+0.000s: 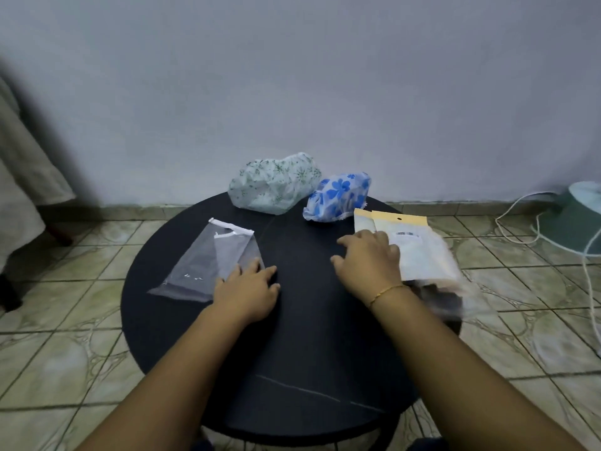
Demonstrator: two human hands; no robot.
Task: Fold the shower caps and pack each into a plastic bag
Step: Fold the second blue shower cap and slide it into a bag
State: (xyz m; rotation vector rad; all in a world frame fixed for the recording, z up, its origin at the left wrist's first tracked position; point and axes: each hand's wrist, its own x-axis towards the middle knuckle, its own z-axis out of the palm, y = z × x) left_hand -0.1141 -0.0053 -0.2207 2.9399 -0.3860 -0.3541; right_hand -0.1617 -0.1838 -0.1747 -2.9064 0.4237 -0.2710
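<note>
A pale green flower-print shower cap [274, 183] and a blue-flowered shower cap [338, 196] sit puffed up at the far side of the round black table [292, 353]. Clear plastic bags [211, 258] lie flat on the table's left. My left hand [248, 288] rests with spread fingers on their near right corner. On the right lie packed bags with yellow header cards [422, 249], blurred at the near end. My right hand [369, 258] lies over their left edge, fingers loosely bent; whether it grips them is unclear.
The tiled floor [65, 320] surrounds the table. A pale cloth [22, 196] hangs at the far left. At the right, a teal fan base [575, 219] and white cords [527, 216] lie on the floor. A grey wall [292, 76] stands behind the table.
</note>
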